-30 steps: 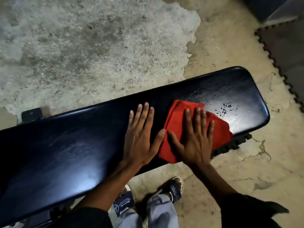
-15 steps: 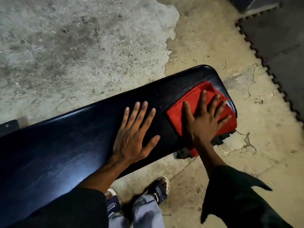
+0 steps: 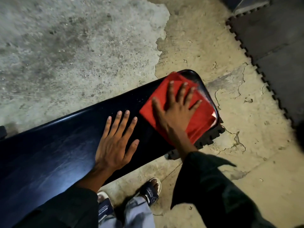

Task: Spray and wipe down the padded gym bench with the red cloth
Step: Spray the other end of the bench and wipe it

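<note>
Pressing the folded red cloth (image 3: pixel 174 111) flat at the far end of the glossy black padded bench (image 3: pixel 65 145) with the right hand (image 3: pixel 176 111), fingers spread, not gripping. Resting the left hand (image 3: pixel 115 142) open-palmed beside it, holding nothing.

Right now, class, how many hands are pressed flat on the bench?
2: the left hand lies bare on the bench padding; the right hand presses the red cloth at the bench's end.

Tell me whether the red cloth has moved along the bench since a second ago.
Yes. The red cloth, under the right hand, has slid toward the bench pad's rounded far end, now covering the area where droplets sat earlier.
</note>
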